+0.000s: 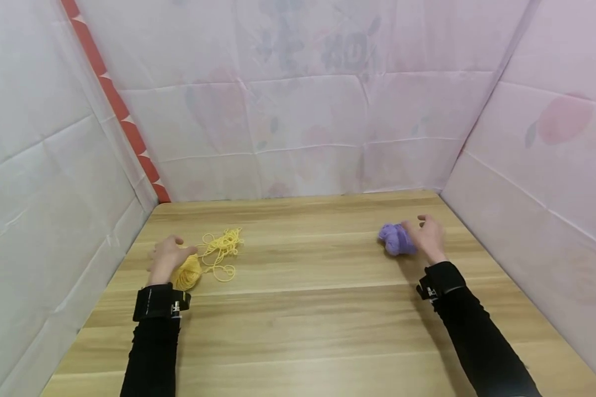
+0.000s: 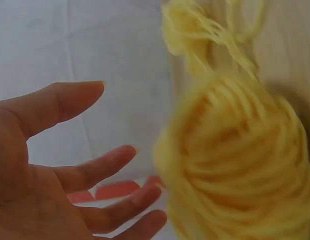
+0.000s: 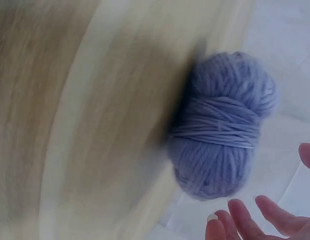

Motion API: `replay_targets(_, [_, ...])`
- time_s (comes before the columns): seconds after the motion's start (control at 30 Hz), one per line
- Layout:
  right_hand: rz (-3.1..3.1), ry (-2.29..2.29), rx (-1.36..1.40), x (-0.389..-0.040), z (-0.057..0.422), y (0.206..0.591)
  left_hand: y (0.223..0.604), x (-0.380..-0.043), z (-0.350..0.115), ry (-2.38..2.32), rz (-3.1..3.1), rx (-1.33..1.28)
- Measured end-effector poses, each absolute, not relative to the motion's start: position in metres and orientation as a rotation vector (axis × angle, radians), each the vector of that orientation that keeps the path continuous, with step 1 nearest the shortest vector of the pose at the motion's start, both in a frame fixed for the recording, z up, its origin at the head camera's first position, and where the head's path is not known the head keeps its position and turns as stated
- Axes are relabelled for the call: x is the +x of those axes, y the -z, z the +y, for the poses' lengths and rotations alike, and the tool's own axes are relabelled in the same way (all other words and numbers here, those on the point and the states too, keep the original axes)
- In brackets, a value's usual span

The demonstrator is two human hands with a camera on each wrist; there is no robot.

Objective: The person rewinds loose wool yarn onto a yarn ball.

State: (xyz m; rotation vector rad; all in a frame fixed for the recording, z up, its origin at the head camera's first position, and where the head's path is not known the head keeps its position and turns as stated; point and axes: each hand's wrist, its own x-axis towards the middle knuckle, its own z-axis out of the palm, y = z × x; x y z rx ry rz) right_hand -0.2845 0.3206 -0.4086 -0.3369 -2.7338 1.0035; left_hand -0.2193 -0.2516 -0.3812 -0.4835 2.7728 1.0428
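On the left of the table lies a ball of yellow yarn (image 1: 187, 274), with loose tangled strands (image 1: 223, 246) spread to its right. My left hand (image 1: 168, 257) is over the ball's far left side. In the left wrist view the left hand's fingers (image 2: 115, 162) are spread and apart from the yellow ball (image 2: 240, 160). A skein of purple yarn (image 1: 396, 239), wrapped round its middle, lies at the right. My right hand (image 1: 429, 237) is just beside it. The right wrist view shows the right hand's fingers (image 3: 245, 222) loosely bent near the purple skein (image 3: 220, 127), holding nothing.
The wooden table (image 1: 288, 320) has pale sheeting behind it (image 1: 303, 121) and on both sides. A red strip (image 1: 114, 99) runs down the back left corner. Black bands (image 1: 154, 302) with small cameras circle both wrists.
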Motion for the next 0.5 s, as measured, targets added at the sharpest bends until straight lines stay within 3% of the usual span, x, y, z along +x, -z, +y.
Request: replay_targets(0.5, [-2.69, -0.998, -0.268, -0.274, 0.305, 0.404, 0.415, -0.223, -0.276, -0.998, 2.651, -0.648])
